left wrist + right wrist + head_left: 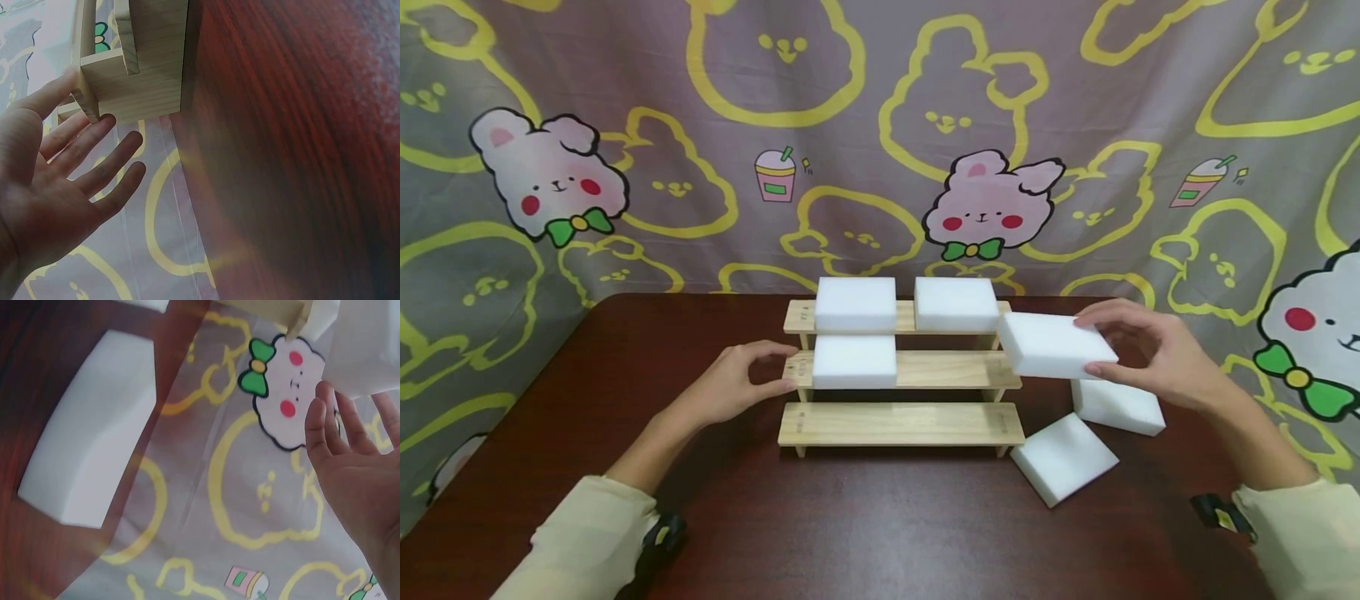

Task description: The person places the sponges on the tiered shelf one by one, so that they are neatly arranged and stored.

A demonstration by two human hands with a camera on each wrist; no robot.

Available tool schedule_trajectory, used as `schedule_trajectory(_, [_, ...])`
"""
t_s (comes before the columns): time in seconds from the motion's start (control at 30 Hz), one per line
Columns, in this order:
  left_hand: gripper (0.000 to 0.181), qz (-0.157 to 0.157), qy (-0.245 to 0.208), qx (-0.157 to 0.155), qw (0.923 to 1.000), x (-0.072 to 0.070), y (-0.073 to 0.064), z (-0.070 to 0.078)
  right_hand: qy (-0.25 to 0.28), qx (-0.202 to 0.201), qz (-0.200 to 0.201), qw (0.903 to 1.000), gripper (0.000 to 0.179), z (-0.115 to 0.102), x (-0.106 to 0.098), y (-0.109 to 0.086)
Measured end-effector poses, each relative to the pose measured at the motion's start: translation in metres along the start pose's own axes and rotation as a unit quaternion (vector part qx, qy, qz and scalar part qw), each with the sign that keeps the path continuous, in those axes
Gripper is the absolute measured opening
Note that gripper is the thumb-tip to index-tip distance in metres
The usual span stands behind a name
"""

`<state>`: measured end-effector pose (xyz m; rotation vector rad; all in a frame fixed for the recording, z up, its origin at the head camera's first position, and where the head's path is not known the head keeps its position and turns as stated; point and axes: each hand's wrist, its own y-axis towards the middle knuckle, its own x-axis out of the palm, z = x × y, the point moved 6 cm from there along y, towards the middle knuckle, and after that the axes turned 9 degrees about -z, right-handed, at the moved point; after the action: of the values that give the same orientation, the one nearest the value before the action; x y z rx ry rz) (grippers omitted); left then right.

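Note:
My right hand [1157,354] grips a white foam block [1052,343] by its right end, thumb at the near edge and fingers at the far edge. The block is raised and overlaps the right end of the three-tier wooden stand [955,367]. With thumb and fingers, my left hand [730,383] holds the left end of the stand's middle board; the left wrist view shows the fingertips [107,120] at that board's end. Two white blocks sit on the top board, one at left [855,304] and one at right [955,304]. Another block [854,362] lies on the middle board's left part.
Two more white blocks lie on the dark wooden table [880,525] right of the stand: one near its front corner [1066,460], another below my right hand [1120,406]. A curtain [850,150] with cartoon bears hangs right behind the table.

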<state>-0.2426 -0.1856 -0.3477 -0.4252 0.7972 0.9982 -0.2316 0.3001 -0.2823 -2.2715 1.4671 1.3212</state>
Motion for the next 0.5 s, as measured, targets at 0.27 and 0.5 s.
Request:
schedule_trajectory(0.27, [0.048, -0.002, 0.000, -0.001, 1.0000, 0.000, -0.001, -0.001, -0.021, -0.027, -0.014, 0.9993, 0.058, -0.011, 0.016, 0.006])
schedule_trajectory(0.5, [0.048, -0.001, -0.001, 0.000, 1.0000, 0.000, 0.000, -0.002, -0.012, -0.038, -0.034, 0.9986, 0.058, -0.016, 0.029, 0.011])
